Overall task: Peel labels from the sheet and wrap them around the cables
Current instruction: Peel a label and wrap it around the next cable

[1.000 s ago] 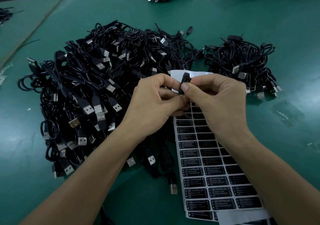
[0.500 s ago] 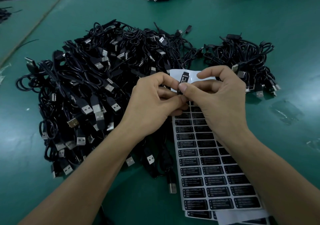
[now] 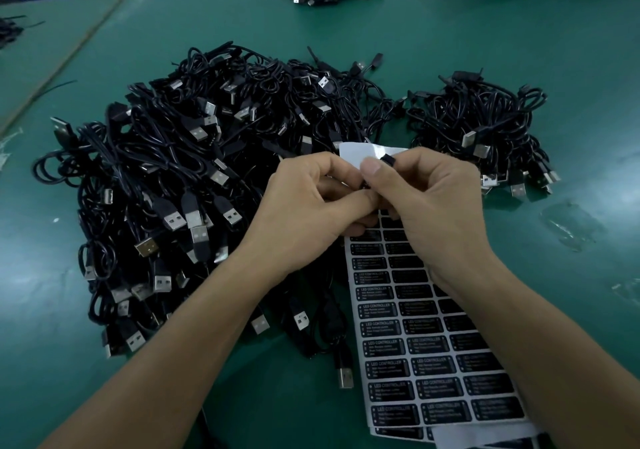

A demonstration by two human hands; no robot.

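Green matting covers the bench (image 3: 519, 50), with open room at the near left and along the right edge. I have the left hand (image 3: 311, 203) and right hand (image 3: 436, 206) meeting fingertip to fingertip over the top end of the label sheet (image 3: 433, 362). Both pinch one small black label (image 3: 387, 160), and I cannot tell what cable it sits on. The sheet's left edge touches the big heap of cables (image 3: 180, 189); a smaller heap (image 3: 485, 126) lies just beyond the right hand.
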